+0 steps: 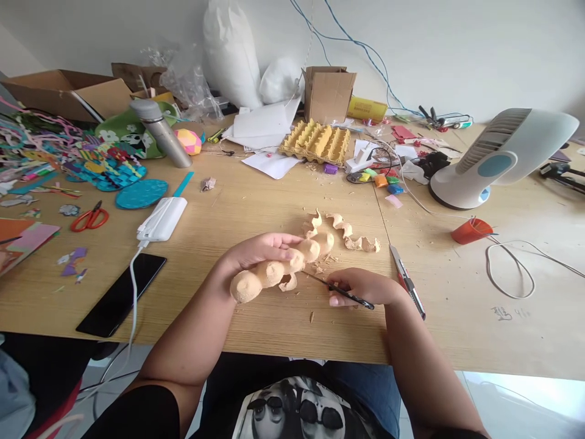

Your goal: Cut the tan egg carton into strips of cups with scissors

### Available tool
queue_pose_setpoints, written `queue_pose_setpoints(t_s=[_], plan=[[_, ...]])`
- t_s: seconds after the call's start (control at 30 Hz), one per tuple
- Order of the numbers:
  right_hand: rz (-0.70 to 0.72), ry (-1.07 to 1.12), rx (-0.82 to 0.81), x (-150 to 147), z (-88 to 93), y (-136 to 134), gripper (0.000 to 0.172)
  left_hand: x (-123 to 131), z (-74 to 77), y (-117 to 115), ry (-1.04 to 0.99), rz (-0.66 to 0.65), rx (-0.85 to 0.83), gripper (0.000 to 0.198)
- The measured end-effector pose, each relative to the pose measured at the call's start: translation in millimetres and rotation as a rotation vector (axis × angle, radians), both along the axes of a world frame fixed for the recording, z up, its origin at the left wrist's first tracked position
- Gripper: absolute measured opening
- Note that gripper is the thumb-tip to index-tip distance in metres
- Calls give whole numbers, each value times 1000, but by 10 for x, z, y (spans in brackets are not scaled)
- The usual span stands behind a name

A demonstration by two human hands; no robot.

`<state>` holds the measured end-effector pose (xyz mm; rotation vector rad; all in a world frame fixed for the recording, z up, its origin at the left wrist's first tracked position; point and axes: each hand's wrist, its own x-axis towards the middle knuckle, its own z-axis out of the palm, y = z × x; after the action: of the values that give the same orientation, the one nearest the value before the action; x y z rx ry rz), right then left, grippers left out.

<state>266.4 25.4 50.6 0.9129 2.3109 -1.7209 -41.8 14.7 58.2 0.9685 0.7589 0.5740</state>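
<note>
My left hand (262, 249) grips a strip of egg carton cups (273, 274), peach-coloured and lying domes up at a slant above the table. The fingers rest over its middle and the thumb side is partly hidden. A pair of dark-handled scissors (364, 302) is in my right hand (359, 283), its thin blades pointing left at the near side of the strip. A curled offcut (288, 283) hangs or lies beside the cups there; I cannot tell which. Wavy carton trimmings (361, 244) and small crumbs lie just beyond the strip.
A utility knife (407, 283) lies right of my right hand. Further off stand a yellow egg carton (315, 141), a white fan (496, 158) and an orange cup (472, 231). At left are a power bank (163, 216), a phone (121, 296), red-handled scissors (90, 218) and a metal bottle (164, 137).
</note>
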Motion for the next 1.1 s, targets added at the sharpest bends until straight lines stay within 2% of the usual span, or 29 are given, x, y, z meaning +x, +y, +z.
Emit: queue_pose_setpoints(t_s=[0.1,0.2,0.33,0.4,0.6,0.9,1.1], plan=[[-121,142,-100,75,16,21,56,26,11,-27,-128,160,11,58],[-327,390,-106,53,-11,19,67,63,-26,-22,-170,277,65,53],[-768,659,-11,-151,-72,-56,60,207,-55,-69,-215,310,80,58],[-890,706,-19,-262,-93,-99,59,315,-60,-126,-253,281,84,61],[-977,745,-39,-367,-72,-180,55,533,-101,-258,-264,185,122,67],[-1016,748,-44,-361,-9,-243,51,599,-68,-313,-242,177,215,65],[-993,746,-60,-340,8,-232,50,579,-95,-322,-208,186,241,66]])
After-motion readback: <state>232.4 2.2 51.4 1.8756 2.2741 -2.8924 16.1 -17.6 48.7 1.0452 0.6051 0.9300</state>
